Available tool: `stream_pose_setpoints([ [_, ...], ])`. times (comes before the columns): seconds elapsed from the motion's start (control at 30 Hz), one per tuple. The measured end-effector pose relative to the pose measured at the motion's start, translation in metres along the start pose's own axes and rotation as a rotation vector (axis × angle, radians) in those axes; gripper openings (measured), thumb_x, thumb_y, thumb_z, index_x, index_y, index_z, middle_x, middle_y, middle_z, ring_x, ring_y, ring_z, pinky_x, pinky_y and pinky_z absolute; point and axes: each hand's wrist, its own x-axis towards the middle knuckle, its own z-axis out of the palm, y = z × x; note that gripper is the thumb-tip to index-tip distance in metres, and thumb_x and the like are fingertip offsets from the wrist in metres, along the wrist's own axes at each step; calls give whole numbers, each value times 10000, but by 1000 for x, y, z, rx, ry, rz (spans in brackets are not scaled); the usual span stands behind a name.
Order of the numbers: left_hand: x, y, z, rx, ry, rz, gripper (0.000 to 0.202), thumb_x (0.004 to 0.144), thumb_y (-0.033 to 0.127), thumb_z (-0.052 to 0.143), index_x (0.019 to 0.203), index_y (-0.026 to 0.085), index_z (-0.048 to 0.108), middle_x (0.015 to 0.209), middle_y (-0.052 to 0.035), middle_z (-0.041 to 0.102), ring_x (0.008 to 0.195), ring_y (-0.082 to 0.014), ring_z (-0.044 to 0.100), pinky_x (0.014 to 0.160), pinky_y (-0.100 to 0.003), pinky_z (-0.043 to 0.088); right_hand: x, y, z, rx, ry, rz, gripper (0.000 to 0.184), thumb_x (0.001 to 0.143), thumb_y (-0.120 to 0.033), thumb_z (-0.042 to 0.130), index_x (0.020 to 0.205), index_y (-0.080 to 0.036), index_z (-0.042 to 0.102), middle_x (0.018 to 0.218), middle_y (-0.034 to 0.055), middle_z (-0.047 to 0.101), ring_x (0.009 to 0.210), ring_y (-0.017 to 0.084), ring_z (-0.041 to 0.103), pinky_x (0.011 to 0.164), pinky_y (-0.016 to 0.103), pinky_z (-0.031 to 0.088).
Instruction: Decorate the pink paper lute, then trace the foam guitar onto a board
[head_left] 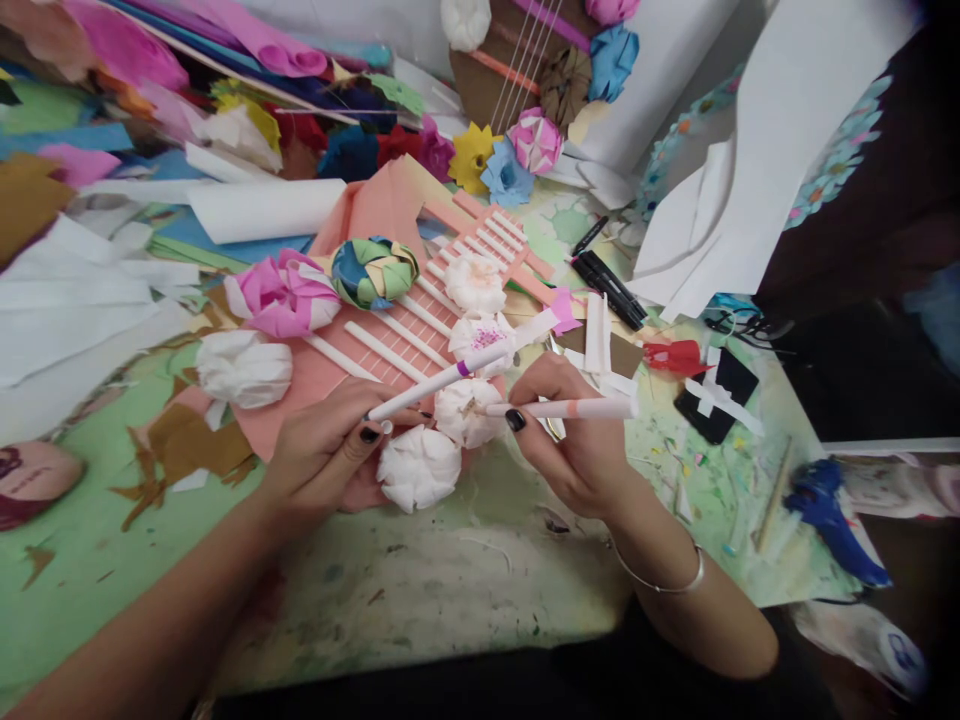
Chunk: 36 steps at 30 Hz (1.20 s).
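Note:
My left hand [326,440] is closed on a white marker with a purple band [420,390], which slants up to the right; a small white cap seems to show by the fingers. In my right hand [574,435] is a white marker with an orange band [592,408]. Its tip meets a white paper flower [469,412] with a brownish centre. Above that sits a white flower with purple dots [484,340], and higher a white flower with a faint orange centre [475,281]. A plain white flower [420,468] lies below, on the pink paper panel [289,385] with white strips.
Pink [283,292], blue-green [375,272] and white [244,368] paper flowers lie left. Black markers [609,290], red paper [675,356] and a blue glue gun [836,520] are right. Coloured paper is heaped behind. A white curved sheet [772,130] stands at back right.

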Motion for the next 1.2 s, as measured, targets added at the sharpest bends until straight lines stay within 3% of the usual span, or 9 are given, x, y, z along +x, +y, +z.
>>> stream_pose_setpoints([
  [0.17,-1,-3,0,-9,-22,38,319,942,239,386,1098,232,663,1001,-81,663,927,-231,584,747,-361,450,-1,0,4,-95,-68,-59,77,885,-122,463,875,-191,429,788,19,508,742,141,431,670,310,368],
  [0.6,-4,-5,2,1,8,13,280,936,228,413,1066,212,660,1032,-67,660,921,-203,593,759,-332,441,1,-2,7,-177,-56,-121,95,862,-98,477,870,-188,449,736,17,508,710,147,423,645,326,366],
  [0.67,-3,-5,2,0,6,14,278,935,218,413,1065,208,658,1029,-67,658,915,-197,594,753,-324,442,0,-2,5,-100,-10,-108,114,848,-82,482,872,-190,455,745,15,513,702,141,433,642,324,375],
  [0.8,-2,-4,3,-16,27,45,278,935,214,406,1052,211,658,984,-61,668,891,-194,599,755,-327,443,-4,0,-1,135,212,-46,131,817,-75,519,877,-192,508,760,13,529,682,132,472,616,316,392],
  [0.9,-1,-4,2,-15,22,49,280,929,208,410,1056,212,660,981,-66,671,901,-203,596,763,-339,446,-6,3,-3,151,294,-38,154,795,-57,552,876,-188,551,788,19,566,689,129,501,618,317,403],
  [1.2,-3,-6,1,-29,-15,17,289,938,221,389,1053,227,654,1006,-69,657,950,-227,581,799,-379,434,-4,1,-4,5,120,-39,180,824,-57,524,945,-190,521,825,20,568,748,136,484,671,314,406],
])
